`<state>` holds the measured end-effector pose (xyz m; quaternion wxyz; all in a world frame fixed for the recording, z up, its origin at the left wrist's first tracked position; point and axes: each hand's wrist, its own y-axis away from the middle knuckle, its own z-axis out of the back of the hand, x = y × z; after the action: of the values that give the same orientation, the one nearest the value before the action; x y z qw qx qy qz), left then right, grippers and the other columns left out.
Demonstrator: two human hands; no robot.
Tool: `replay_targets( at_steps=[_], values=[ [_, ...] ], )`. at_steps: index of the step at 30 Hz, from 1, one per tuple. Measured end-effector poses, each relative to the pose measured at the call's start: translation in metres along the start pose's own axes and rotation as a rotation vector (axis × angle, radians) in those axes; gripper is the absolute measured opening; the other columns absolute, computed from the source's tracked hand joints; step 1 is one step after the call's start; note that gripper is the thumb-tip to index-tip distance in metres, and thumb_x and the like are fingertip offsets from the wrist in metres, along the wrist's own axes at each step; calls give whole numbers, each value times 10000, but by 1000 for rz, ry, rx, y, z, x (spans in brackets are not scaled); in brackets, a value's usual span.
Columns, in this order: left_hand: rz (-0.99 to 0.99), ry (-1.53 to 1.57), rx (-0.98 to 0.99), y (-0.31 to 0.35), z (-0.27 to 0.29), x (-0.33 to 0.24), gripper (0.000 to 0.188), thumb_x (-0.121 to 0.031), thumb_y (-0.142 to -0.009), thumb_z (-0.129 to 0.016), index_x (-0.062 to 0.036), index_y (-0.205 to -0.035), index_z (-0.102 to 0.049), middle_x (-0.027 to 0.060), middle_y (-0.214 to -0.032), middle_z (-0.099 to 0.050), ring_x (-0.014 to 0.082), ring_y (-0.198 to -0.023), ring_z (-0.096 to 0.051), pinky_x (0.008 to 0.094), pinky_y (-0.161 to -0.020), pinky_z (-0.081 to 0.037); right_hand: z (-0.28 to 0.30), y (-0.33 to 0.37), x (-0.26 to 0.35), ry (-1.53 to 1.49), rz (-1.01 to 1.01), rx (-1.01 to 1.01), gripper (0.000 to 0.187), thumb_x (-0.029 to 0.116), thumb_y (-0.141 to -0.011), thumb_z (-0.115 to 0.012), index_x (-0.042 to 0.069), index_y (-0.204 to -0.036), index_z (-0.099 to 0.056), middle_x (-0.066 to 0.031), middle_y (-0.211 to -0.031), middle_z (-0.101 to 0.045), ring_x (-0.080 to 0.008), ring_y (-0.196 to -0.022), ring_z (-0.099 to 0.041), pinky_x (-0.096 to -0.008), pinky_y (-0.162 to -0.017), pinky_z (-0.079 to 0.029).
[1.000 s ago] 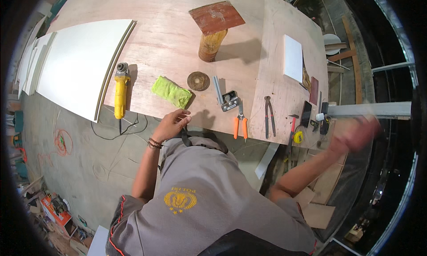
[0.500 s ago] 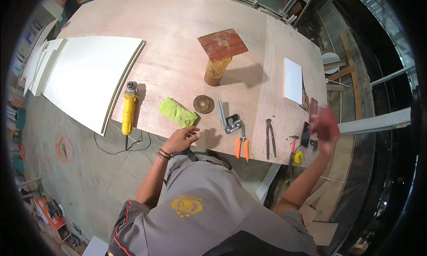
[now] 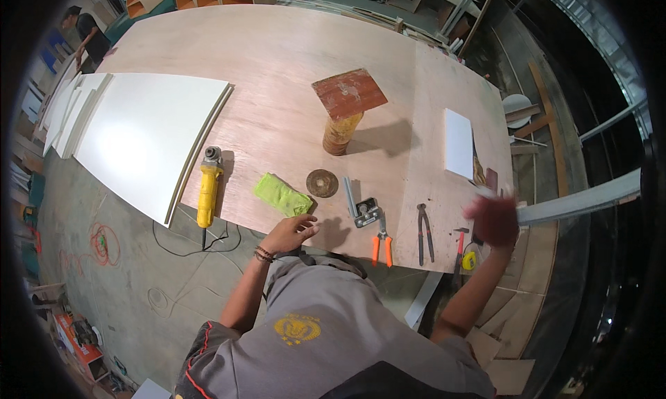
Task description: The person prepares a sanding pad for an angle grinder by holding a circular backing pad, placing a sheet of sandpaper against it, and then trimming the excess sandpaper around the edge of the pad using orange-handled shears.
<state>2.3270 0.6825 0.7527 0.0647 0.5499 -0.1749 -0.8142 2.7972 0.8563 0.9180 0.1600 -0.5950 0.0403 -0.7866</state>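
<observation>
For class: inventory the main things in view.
Plywood tabletop: one, tan, centre
Panels: several, white, left
Angle grinder: one, yellow, beside panels
Cloth: one, lime, near edge
Disc: one, brown, beside cloth
Metal fitting: one, silver, beside disc
Snips: one, orange handles, near edge
Pincers: one, dark, beside snips
Hammer: one, red handle, near edge
Tape measure: one, yellow, beside hammer
Cylinder: one, ochre, middle table
Board: one, reddish, atop cylinder
Slab: one, white, right
Cable coil: one, orange, floor
Person: one, dark clothing, far left
Left hand: one, bare, near cloth
Right hand: one, motion blurred, right
</observation>
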Motion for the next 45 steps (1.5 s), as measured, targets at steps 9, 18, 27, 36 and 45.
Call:
replay_targets(
  at_steps=[9,18,27,36,45],
  values=[
    [52,-327,-424,7,1,31,719,-438,-888,-806,-32,-1428,-560,258,-1339,-639,361,-1303,-606,416,-1031,-516,17,-9,45,351,-36,-468,391,342,-1045,-562,-11,-1047,-730,-155,-920,-743,-316,-722,-692,-314,-686,-546],
    [42,-786,-568,-41,-25,96,1145,-571,-627,-924,-315,-1601,-381,215,-1694,-223,465,-1580,-158,725,-1188,-261,-9,-6,-42,568,-195,105,311,329,-998,-623,73,-1122,-749,-183,-958,-761,-422,-855,-714,-502,-762,-541],
    [-206,-759,-639,-75,50,128,905,-364,-743,-900,-259,-1541,-485,204,-1612,-355,437,-1539,-270,577,-1229,-315,56,-1,66,-323,248,-242,300,261,-978,-657,8,-1093,-772,-148,-903,-763,-342,-847,-729,-468,-740,-563],
    [51,-638,-1048,-110,100,107,732,-302,-856,-805,-165,-1503,-494,169,-1371,-531,362,-1268,-515,511,-1018,-464,-31,-26,4,1184,-92,102,316,229,-1007,-628,-62,-1057,-743,-188,-772,-700,-265,-815,-724,-414,-794,-549],
    [50,-219,-1038,-44,51,144,552,-217,-864,-763,-77,-1371,-593,167,-1159,-623,349,-1137,-591,462,-991,-492,-43,-24,81,-1105,31,827,296,303,-1042,-575,60,-1005,-740,-5,-854,-744,-185,-741,-691,-420,-644,-568]
  ],
)
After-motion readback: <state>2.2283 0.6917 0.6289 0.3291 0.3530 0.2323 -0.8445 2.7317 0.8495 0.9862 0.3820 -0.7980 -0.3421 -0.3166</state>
